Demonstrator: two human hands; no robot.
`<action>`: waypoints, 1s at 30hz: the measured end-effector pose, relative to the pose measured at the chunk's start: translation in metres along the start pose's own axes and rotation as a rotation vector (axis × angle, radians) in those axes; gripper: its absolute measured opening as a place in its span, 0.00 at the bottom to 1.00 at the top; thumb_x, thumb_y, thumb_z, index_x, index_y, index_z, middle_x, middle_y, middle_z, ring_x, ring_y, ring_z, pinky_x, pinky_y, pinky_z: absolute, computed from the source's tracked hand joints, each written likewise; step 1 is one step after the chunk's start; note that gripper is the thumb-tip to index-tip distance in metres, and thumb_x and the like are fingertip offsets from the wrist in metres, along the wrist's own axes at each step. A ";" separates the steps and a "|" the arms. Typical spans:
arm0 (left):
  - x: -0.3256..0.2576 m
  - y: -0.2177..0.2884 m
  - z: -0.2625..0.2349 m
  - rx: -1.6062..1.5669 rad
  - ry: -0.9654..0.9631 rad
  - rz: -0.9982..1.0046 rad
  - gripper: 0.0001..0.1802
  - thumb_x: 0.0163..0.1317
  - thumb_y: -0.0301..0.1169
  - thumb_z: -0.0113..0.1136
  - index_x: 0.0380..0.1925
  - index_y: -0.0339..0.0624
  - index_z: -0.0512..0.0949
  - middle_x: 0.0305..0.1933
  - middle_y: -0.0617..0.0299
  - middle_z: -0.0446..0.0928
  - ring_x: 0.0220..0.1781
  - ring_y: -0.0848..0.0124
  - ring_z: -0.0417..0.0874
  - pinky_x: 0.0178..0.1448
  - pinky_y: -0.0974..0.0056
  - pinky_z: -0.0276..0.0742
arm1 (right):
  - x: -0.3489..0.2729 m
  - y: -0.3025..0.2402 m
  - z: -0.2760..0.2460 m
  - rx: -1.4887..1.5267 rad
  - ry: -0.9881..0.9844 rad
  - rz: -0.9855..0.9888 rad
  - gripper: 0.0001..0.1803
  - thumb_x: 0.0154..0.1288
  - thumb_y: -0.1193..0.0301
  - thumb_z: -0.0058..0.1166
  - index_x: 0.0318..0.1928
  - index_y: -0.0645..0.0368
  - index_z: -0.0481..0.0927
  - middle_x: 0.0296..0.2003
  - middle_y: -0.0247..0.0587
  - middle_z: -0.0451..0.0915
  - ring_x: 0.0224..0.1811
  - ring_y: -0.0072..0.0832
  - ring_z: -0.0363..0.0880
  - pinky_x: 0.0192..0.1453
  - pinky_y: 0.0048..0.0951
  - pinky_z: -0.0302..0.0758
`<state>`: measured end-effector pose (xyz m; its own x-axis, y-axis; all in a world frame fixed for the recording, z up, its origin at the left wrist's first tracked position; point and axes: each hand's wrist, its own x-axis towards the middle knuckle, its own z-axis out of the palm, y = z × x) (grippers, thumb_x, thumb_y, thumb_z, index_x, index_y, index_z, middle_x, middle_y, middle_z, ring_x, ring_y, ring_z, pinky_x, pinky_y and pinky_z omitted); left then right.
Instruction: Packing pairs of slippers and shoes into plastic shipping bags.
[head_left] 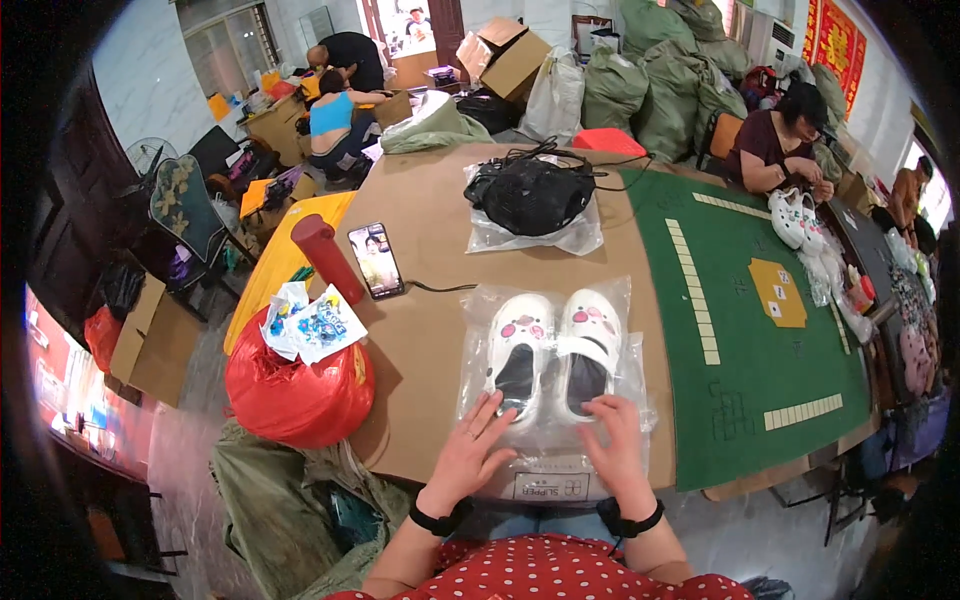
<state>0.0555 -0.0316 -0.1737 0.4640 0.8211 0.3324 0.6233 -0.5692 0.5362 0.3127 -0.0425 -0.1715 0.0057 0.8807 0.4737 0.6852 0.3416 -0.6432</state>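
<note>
A pair of white clogs [515,352] with pink and dark charms lies side by side on the table in front of me, toes pointing away. Clear plastic bag material [640,375] surrounds them; I cannot tell whether it covers their tops. My left hand [470,448] is open, fingers spread, at the heel of the left clog. By the right clog's heel, my right hand [615,445] is open too, its fingers apart over the bag. Between my wrists, the bag's near end shows dark printing. Dark bands circle both wrists.
Left of the clogs stand a phone [378,262], a red cylinder [328,258] and a red twine roll [300,395] topped with stained paper. A black bundle [530,195] sits beyond. On the right, a green mat [740,350] holds tile rows; another person [785,150] handles white clogs.
</note>
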 end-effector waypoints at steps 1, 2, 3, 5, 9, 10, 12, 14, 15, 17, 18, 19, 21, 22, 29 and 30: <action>-0.003 -0.003 0.002 0.002 0.004 -0.002 0.35 0.60 0.37 0.65 0.68 0.47 0.67 0.76 0.50 0.57 0.76 0.49 0.60 0.73 0.50 0.62 | 0.000 0.002 0.002 0.104 0.080 0.082 0.19 0.51 0.73 0.69 0.46 0.56 0.80 0.47 0.44 0.75 0.48 0.40 0.74 0.52 0.37 0.72; -0.007 -0.006 0.004 -0.030 0.018 -0.027 0.36 0.61 0.36 0.65 0.69 0.45 0.66 0.77 0.48 0.56 0.76 0.48 0.60 0.73 0.51 0.62 | 0.001 -0.005 -0.003 0.093 0.075 0.237 0.26 0.48 0.72 0.73 0.49 0.57 0.78 0.46 0.41 0.73 0.46 0.35 0.72 0.48 0.34 0.75; -0.009 -0.008 0.005 -0.062 0.033 -0.052 0.36 0.61 0.35 0.65 0.69 0.44 0.64 0.77 0.46 0.54 0.76 0.47 0.60 0.73 0.51 0.62 | 0.001 -0.001 -0.001 0.095 0.073 0.233 0.26 0.48 0.72 0.73 0.49 0.57 0.78 0.46 0.41 0.73 0.46 0.35 0.72 0.48 0.34 0.75; -0.005 -0.007 0.006 -0.145 0.072 -0.091 0.36 0.62 0.33 0.63 0.70 0.42 0.63 0.77 0.44 0.54 0.75 0.47 0.60 0.73 0.52 0.63 | -0.004 0.017 0.003 0.312 0.116 0.459 0.35 0.46 0.72 0.76 0.55 0.59 0.73 0.45 0.38 0.70 0.43 0.28 0.71 0.42 0.28 0.77; -0.008 -0.015 0.018 -0.421 0.234 -0.284 0.34 0.64 0.30 0.58 0.70 0.35 0.60 0.76 0.42 0.55 0.74 0.47 0.63 0.72 0.53 0.64 | -0.009 0.030 0.009 0.488 0.102 0.586 0.40 0.47 0.71 0.76 0.59 0.61 0.68 0.45 0.36 0.69 0.44 0.23 0.70 0.41 0.25 0.77; -0.007 -0.020 0.019 -0.421 0.237 -0.286 0.34 0.64 0.30 0.58 0.70 0.35 0.60 0.76 0.42 0.55 0.74 0.47 0.63 0.72 0.53 0.64 | -0.008 0.031 0.009 0.528 0.089 0.602 0.40 0.47 0.72 0.76 0.60 0.61 0.67 0.45 0.36 0.69 0.44 0.23 0.70 0.41 0.25 0.77; -0.006 -0.030 0.020 -0.598 0.193 -0.359 0.33 0.66 0.31 0.55 0.69 0.33 0.60 0.74 0.42 0.57 0.73 0.49 0.64 0.72 0.54 0.64 | -0.007 0.034 0.009 0.570 0.075 0.616 0.40 0.48 0.72 0.75 0.60 0.62 0.66 0.45 0.36 0.69 0.43 0.22 0.70 0.42 0.25 0.77; -0.002 -0.034 0.022 -0.530 0.164 -0.344 0.32 0.67 0.31 0.54 0.69 0.32 0.60 0.73 0.41 0.58 0.73 0.49 0.63 0.72 0.54 0.64 | -0.004 0.042 0.010 0.646 0.000 0.639 0.40 0.48 0.71 0.75 0.59 0.63 0.66 0.44 0.36 0.71 0.43 0.22 0.71 0.44 0.25 0.77; -0.001 -0.035 0.023 -0.462 0.135 -0.329 0.32 0.67 0.32 0.53 0.69 0.32 0.60 0.73 0.41 0.59 0.73 0.48 0.62 0.72 0.54 0.64 | -0.005 0.047 0.012 0.646 0.001 0.638 0.40 0.48 0.71 0.75 0.59 0.63 0.66 0.44 0.36 0.71 0.43 0.22 0.71 0.44 0.25 0.77; 0.000 -0.035 0.027 -0.420 0.137 -0.328 0.32 0.67 0.33 0.53 0.69 0.31 0.60 0.73 0.41 0.60 0.74 0.48 0.62 0.73 0.54 0.62 | -0.006 0.053 0.016 0.675 0.000 0.617 0.40 0.49 0.69 0.75 0.60 0.64 0.66 0.44 0.36 0.72 0.42 0.22 0.71 0.44 0.24 0.76; 0.000 -0.035 0.028 -0.379 0.139 -0.327 0.32 0.67 0.34 0.54 0.68 0.31 0.61 0.72 0.41 0.60 0.74 0.48 0.62 0.73 0.53 0.61 | -0.007 0.054 0.016 0.676 0.002 0.616 0.40 0.49 0.69 0.75 0.60 0.64 0.66 0.44 0.36 0.72 0.42 0.22 0.71 0.44 0.24 0.76; 0.000 -0.035 0.029 -0.379 0.140 -0.327 0.32 0.67 0.34 0.54 0.68 0.31 0.61 0.72 0.41 0.60 0.74 0.48 0.62 0.73 0.53 0.61 | -0.007 0.052 0.016 0.685 -0.001 0.625 0.41 0.49 0.68 0.74 0.60 0.65 0.66 0.44 0.36 0.72 0.42 0.22 0.72 0.44 0.24 0.76; 0.000 -0.036 0.030 -0.371 0.139 -0.351 0.33 0.67 0.36 0.55 0.68 0.30 0.61 0.72 0.41 0.60 0.74 0.47 0.61 0.75 0.53 0.58 | -0.005 0.047 0.014 0.694 -0.004 0.632 0.41 0.50 0.67 0.74 0.61 0.65 0.65 0.44 0.36 0.73 0.42 0.22 0.72 0.44 0.24 0.76; 0.001 -0.034 0.029 -0.371 0.139 -0.351 0.33 0.67 0.36 0.55 0.68 0.30 0.61 0.72 0.41 0.60 0.74 0.47 0.61 0.75 0.53 0.58 | -0.003 0.043 0.013 0.701 -0.002 0.644 0.41 0.50 0.67 0.74 0.61 0.66 0.65 0.44 0.36 0.73 0.41 0.22 0.72 0.43 0.24 0.76; 0.001 -0.035 0.029 -0.356 0.124 -0.371 0.35 0.68 0.40 0.55 0.68 0.30 0.60 0.73 0.40 0.60 0.74 0.47 0.62 0.75 0.53 0.58 | -0.006 0.047 0.015 0.728 -0.019 0.645 0.40 0.52 0.69 0.73 0.61 0.66 0.65 0.42 0.35 0.74 0.39 0.20 0.72 0.39 0.23 0.76; 0.000 -0.035 0.029 -0.342 0.124 -0.376 0.35 0.69 0.41 0.55 0.68 0.30 0.61 0.73 0.40 0.60 0.74 0.47 0.62 0.75 0.53 0.58 | -0.006 0.046 0.015 0.729 -0.019 0.643 0.40 0.52 0.69 0.73 0.61 0.66 0.65 0.42 0.35 0.74 0.39 0.20 0.72 0.39 0.23 0.76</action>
<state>0.0525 -0.0129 -0.2149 0.1563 0.9768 0.1464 0.4815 -0.2048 0.8522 0.3335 -0.0272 -0.2125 0.2049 0.9732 -0.1040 -0.0638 -0.0928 -0.9936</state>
